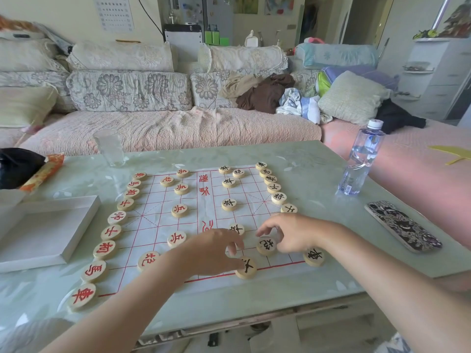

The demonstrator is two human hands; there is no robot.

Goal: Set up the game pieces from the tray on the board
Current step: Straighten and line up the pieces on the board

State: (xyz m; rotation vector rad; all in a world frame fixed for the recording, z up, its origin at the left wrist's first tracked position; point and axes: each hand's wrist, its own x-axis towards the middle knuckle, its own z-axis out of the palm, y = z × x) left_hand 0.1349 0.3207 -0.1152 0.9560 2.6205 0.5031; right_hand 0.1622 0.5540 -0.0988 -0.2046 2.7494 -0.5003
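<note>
A white paper board (163, 222) with a red grid lies on the table. Round wooden pieces stand on it, red-marked ones (105, 249) down the left side and black-marked ones (274, 187) down the right. My left hand (214, 253) reaches over the near edge, its thumb and curled fingers pinching the left rim of a black-marked piece (248, 268). My right hand (295, 234) curls over another black-marked piece (266, 246), holding it between fingers and thumb. The white tray (46, 233) lies to the left of the board.
A water bottle (362, 159) and a patterned phone (402, 226) are at the table's right. A clear glass (110, 147) stands behind the board, with a black bag (17, 166) at the far left. A sofa with cushions runs behind the table.
</note>
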